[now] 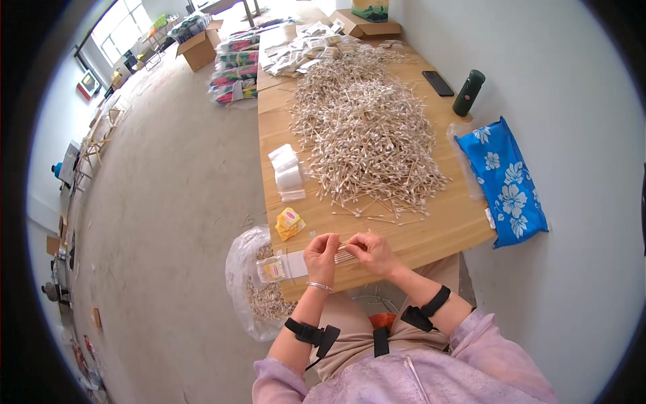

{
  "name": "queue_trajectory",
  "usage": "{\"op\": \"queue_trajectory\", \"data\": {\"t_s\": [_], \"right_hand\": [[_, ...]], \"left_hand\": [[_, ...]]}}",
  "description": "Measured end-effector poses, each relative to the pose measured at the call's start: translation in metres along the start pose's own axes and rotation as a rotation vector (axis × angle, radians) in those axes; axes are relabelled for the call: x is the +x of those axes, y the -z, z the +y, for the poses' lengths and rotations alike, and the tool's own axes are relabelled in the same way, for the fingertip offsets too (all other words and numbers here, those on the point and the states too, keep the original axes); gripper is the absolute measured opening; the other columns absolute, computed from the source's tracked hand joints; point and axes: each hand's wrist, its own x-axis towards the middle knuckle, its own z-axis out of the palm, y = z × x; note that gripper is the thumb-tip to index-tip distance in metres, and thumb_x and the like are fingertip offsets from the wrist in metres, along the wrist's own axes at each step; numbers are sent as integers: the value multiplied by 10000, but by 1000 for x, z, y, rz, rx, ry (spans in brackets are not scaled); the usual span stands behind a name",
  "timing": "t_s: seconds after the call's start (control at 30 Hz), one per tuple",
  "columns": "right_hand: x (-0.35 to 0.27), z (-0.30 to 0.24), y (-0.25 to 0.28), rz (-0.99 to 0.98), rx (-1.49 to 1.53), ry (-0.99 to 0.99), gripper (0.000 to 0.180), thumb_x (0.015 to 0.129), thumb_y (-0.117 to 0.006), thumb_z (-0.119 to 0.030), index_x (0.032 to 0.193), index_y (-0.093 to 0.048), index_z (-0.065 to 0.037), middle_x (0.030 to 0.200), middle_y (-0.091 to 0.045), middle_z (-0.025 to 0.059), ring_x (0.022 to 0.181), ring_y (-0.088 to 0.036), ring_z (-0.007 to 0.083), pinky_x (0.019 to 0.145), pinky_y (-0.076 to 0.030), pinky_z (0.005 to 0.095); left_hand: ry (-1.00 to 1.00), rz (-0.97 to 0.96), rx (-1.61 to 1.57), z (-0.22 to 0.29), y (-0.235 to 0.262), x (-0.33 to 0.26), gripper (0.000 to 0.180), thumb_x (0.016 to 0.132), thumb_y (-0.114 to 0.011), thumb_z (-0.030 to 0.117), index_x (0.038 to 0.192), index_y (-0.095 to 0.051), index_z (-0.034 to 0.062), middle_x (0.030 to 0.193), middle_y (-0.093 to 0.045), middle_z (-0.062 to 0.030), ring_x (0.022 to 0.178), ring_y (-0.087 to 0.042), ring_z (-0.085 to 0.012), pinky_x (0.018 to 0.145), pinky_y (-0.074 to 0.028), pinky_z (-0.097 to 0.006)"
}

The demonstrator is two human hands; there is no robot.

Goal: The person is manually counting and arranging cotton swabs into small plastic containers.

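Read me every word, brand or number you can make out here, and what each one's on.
None reads clearly.
Yellow cards: print on a red patch, too small to read.
Small swab packet: yellow label, too small to read.
Dark green bottle: small red mark, too blurred to read.

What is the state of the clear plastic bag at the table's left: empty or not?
Not empty: many cotton swabs show inside the clear plastic bag.

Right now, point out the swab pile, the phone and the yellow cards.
Swab pile (369, 128), head view, middle of heap.
Phone (438, 83), head view, dark upper face.
Yellow cards (289, 221), head view, top card.
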Motion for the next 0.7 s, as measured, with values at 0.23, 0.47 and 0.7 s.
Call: {"op": "queue_trajectory", "data": {"t_s": [0.23,0.47,0.7], "right_hand": [[-13,11,-13,-218,438,-222,173,933,-578,-197,918,-611,-28,676,-612,11,617,-579,76,558,-454,240],[-11,-3,-5,-251,665,-313,191,980,-516,-198,924,-579,-26,753,-618,24,634,-588,81,581,-470,223],[-11,1,1,-274,679,-292,194,984,-505,-192,928,-580,-22,759,-620,24,650,-604,85,590,-477,223]], "left_hand": [[30,-31,-35,-6,5,-12,126,891,-663,136,897,-661,10,755,-635,-19,661,-561,-74,613,-467,-216],[69,-138,-75,-2,0,-17,122,884,-665,106,950,-664,4,810,-644,-14,731,-594,-81,673,-518,-238],[97,-66,-172,10,-2,-15,209,902,-646,167,1031,-653,4,855,-637,-19,774,-592,-93,705,-514,-229]]}}
